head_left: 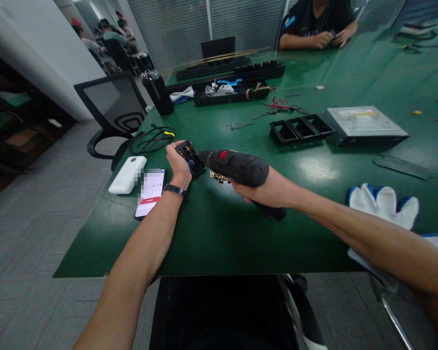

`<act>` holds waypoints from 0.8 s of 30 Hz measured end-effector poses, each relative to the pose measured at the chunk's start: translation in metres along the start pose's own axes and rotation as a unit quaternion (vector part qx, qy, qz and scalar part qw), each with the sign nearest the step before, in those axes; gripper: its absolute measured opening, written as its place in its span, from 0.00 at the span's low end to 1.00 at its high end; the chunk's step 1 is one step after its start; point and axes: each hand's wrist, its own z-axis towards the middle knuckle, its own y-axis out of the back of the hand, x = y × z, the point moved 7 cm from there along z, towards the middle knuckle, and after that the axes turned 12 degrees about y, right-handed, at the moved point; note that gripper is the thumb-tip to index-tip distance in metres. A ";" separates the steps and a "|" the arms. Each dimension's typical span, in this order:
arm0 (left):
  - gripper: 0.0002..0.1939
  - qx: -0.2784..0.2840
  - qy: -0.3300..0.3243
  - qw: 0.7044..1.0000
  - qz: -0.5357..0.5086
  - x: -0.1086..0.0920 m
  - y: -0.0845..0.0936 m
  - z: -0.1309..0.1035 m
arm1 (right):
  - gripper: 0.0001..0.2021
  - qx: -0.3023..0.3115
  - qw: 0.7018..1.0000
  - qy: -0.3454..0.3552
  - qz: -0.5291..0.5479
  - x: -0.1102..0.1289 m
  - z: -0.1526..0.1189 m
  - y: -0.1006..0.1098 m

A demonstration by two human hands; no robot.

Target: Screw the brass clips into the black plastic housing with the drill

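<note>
My right hand (259,192) is wrapped round the handle of a black cordless drill (241,166) with a red switch on top. The drill points left, its chuck close against a small black box-like part (190,158) with brass-coloured pieces inside. My left hand (178,163) grips that part by its left side, tilted above the table. Whether the drill's bit touches the part is hidden by the chuck. Beneath the drill's front lies a small heap of brass-coloured pieces (220,177) on the green table, partly covered by the drill and hand.
Near my left forearm lie a lit phone (151,193) and a white power bank (127,175). A coiled black cable (151,138), black frame (301,129), metal-topped box (367,125) and white gloves (383,206) are on the table. Across it sits another person (317,29).
</note>
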 end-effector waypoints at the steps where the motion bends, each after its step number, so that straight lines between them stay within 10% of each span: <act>1: 0.20 0.000 0.000 1.000 0.002 0.000 0.000 0.000 | 0.30 0.004 1.000 -0.008 0.005 -0.002 -0.001 -0.001; 24: 0.20 -0.003 -0.001 1.000 0.004 0.000 0.000 -0.001 | 0.33 0.001 0.999 -0.023 0.023 -0.003 -0.001 -0.001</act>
